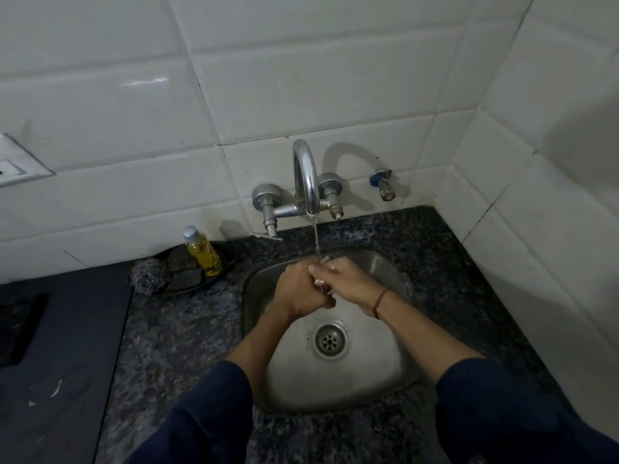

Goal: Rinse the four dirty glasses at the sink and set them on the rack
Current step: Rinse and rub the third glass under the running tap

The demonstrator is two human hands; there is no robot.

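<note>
Left hand (299,293) and right hand (348,279) curl around one clear glass (322,285) under the tap (306,175) stream, over the sink (368,380). Rinsing seems underway. No rack or other glasses show, so the count is unclear.

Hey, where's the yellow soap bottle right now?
In the head view, the yellow soap bottle stands left of the sink by the tiled wall, on a dark dish beside the steel scrubber.
</note>
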